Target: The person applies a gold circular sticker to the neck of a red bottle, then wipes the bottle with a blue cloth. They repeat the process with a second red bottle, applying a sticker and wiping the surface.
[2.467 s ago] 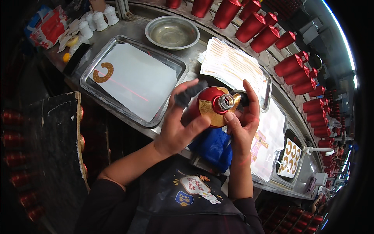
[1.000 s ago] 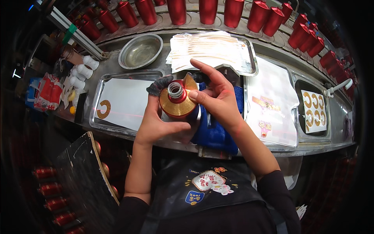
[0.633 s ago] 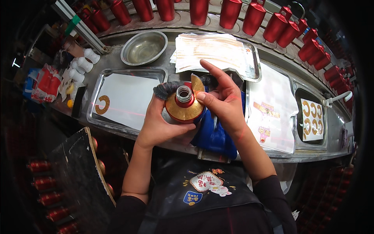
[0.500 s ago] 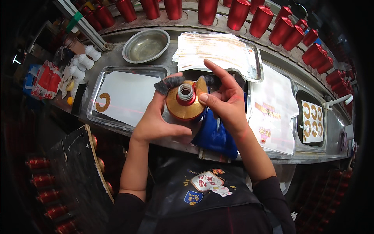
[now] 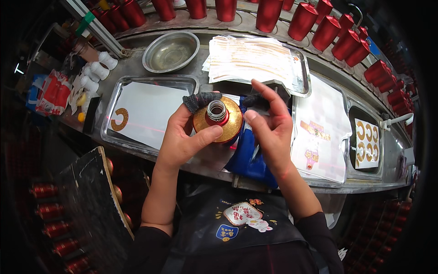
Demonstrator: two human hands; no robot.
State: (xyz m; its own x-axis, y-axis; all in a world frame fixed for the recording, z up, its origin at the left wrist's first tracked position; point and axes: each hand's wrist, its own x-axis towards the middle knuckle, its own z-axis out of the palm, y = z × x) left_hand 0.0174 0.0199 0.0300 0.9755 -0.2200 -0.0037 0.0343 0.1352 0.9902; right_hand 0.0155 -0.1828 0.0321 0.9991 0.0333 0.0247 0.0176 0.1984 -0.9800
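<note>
A red bottle with an open threaded neck (image 5: pixel 216 109) stands upright before me, a gold ring-shaped decal (image 5: pixel 232 119) covering its shoulder. My left hand (image 5: pixel 185 132) grips it from the left, its thumb pressed on the gold decal and a dark-wrapped finger behind the neck. On the right, my right hand (image 5: pixel 273 123) is apart from the bottle with thumb and index finger spread; one of its fingers also wears a dark cover. Below the bottle lies a blue cloth (image 5: pixel 251 162).
On the left, a metal tray (image 5: pixel 104 130) holds white paper with one gold C-shaped decal (image 5: pixel 119 119). Behind are a metal bowl (image 5: pixel 147 61) and a stack of label sheets (image 5: pixel 248 59). Decal sheets (image 5: pixel 367 160) lie at the right. Red bottles (image 5: pixel 303 20) line a curved conveyor.
My left thumb has come down onto the gold decal, now flat around the neck. The right hand has let go and moved right. Conveyor bottles have shifted right.
</note>
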